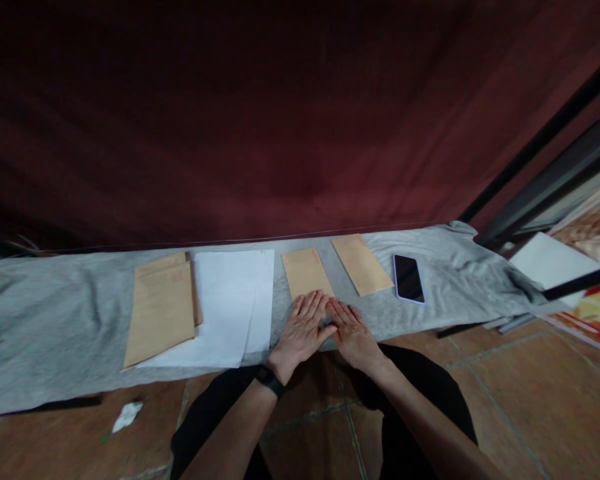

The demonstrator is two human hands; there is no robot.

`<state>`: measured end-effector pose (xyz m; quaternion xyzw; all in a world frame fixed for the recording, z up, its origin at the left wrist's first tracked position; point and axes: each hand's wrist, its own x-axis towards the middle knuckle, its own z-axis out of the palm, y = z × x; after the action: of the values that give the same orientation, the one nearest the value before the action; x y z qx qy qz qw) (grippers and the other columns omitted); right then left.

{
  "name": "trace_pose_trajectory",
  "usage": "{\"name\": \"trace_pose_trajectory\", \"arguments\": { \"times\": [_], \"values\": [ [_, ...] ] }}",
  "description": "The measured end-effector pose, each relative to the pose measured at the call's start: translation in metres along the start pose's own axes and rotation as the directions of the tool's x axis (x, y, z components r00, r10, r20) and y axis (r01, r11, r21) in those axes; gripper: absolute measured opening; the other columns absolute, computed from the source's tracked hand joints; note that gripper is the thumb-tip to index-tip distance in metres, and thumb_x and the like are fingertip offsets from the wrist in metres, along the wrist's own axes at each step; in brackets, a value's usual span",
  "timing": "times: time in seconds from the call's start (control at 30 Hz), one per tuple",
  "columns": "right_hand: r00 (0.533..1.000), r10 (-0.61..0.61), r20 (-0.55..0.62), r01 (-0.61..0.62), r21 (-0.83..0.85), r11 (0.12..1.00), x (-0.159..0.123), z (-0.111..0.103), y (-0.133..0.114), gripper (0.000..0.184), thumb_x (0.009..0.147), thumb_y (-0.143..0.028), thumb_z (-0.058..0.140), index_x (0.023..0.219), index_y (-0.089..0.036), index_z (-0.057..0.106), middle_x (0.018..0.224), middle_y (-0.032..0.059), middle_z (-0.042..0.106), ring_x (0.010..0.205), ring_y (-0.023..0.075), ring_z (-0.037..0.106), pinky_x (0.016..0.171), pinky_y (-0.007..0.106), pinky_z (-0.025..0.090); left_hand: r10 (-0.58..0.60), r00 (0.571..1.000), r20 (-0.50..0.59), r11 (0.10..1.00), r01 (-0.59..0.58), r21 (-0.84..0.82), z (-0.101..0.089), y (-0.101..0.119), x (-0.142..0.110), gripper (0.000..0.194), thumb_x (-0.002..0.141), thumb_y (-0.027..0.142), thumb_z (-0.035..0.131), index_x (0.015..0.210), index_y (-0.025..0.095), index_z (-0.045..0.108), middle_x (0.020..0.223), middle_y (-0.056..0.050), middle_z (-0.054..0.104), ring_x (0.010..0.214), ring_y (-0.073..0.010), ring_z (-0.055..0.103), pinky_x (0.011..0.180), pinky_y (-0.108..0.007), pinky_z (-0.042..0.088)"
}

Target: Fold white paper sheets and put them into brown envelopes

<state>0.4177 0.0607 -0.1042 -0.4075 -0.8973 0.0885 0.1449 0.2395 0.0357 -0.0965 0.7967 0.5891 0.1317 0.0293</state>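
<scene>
My left hand (303, 329) lies flat, fingers stretched out, on the near end of a small brown envelope (305, 270) on the grey cloth. My right hand (351, 331) rests flat beside it, fingers extended, its thumb touching the left thumb. A black band circles my left wrist. A second small brown envelope (362, 264) lies angled just to the right. White sheets of paper (227, 307) sit left of my hands. A stack of larger brown envelopes (163, 305) lies further left, partly over the sheets.
A dark phone (409, 277) lies face up right of the envelopes. The grey cloth (55, 320) covers a long low surface before a dark red curtain. A black metal frame (545, 180) stands at right. A crumpled white scrap (127, 415) lies on the tiled floor.
</scene>
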Motion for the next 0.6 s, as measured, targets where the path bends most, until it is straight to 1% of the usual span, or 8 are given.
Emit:
{"name": "trace_pose_trajectory", "arguments": {
  "times": [0.1,0.17,0.3,0.37,0.47,0.6],
  "values": [
    [1.000,0.025,0.004,-0.025,-0.009,1.000,0.000,-0.002,0.007,0.058,0.097,-0.019,0.039,0.155,-0.015,0.035,0.157,0.0119,0.037,0.146,0.0249,0.034,0.121,0.047,0.025,0.012,1.000,-0.005,1.000,-0.012,0.001,-0.001,-0.001,-0.001,0.073,0.098,0.061,0.033,0.158,0.021,0.021,0.163,-0.009,0.030,0.152,-0.0236,0.022,0.124,-0.048,0.017],
    [0.999,0.038,0.011,-0.038,0.005,0.999,0.001,-0.005,0.011,0.054,0.099,-0.020,0.037,0.154,-0.016,0.038,0.157,0.0114,0.039,0.146,0.0243,0.035,0.120,0.047,0.026,0.023,1.000,-0.010,1.000,-0.023,0.001,-0.003,-0.001,-0.002,0.072,0.098,0.060,0.034,0.157,0.020,0.024,0.162,-0.010,0.032,0.152,-0.0241,0.023,0.124,-0.048,0.018],
    [0.998,0.059,0.029,-0.062,0.099,0.993,0.003,-0.012,0.014,0.048,0.105,-0.031,0.032,0.151,-0.018,0.043,0.155,0.0099,0.042,0.145,0.0237,0.036,0.119,0.048,0.029,0.068,0.998,0.007,0.998,-0.068,-0.002,-0.007,0.000,-0.006,0.071,0.098,0.059,0.035,0.155,0.017,0.031,0.161,-0.011,0.035,0.151,-0.0247,0.026,0.123,-0.047,0.023],
    [0.998,0.043,0.039,-0.049,0.161,0.986,0.005,-0.017,0.014,0.049,0.107,-0.036,0.030,0.152,-0.020,0.041,0.155,0.0090,0.043,0.145,0.0226,0.037,0.120,0.049,0.028,0.093,0.995,0.020,0.996,-0.093,-0.006,-0.008,0.001,-0.009,0.072,0.097,0.060,0.036,0.154,0.015,0.032,0.161,-0.012,0.035,0.150,-0.0248,0.028,0.122,-0.046,0.024],
    [0.998,-0.016,0.058,0.002,0.230,0.973,0.010,-0.021,0.012,0.049,0.107,-0.038,0.028,0.152,-0.023,0.039,0.154,0.0081,0.045,0.144,0.0203,0.038,0.121,0.048,0.027,0.112,0.993,0.029,0.994,-0.111,-0.020,-0.009,0.002,-0.012,0.073,0.097,0.059,0.036,0.154,0.014,0.031,0.159,-0.015,0.037,0.149,-0.0252,0.030,0.122,-0.046,0.026],
    [0.997,-0.039,0.066,0.024,0.219,0.976,0.021,-0.018,0.013,0.048,0.107,-0.037,0.028,0.151,-0.021,0.041,0.153,0.0094,0.045,0.143,0.0204,0.039,0.120,0.048,0.029,0.104,0.994,0.028,0.993,-0.102,-0.059,-0.008,0.002,-0.012,0.075,0.096,0.061,0.038,0.154,0.014,0.031,0.158,-0.017,0.037,0.149,-0.0277,0.030,0.120,-0.050,0.028]
  ]
}}
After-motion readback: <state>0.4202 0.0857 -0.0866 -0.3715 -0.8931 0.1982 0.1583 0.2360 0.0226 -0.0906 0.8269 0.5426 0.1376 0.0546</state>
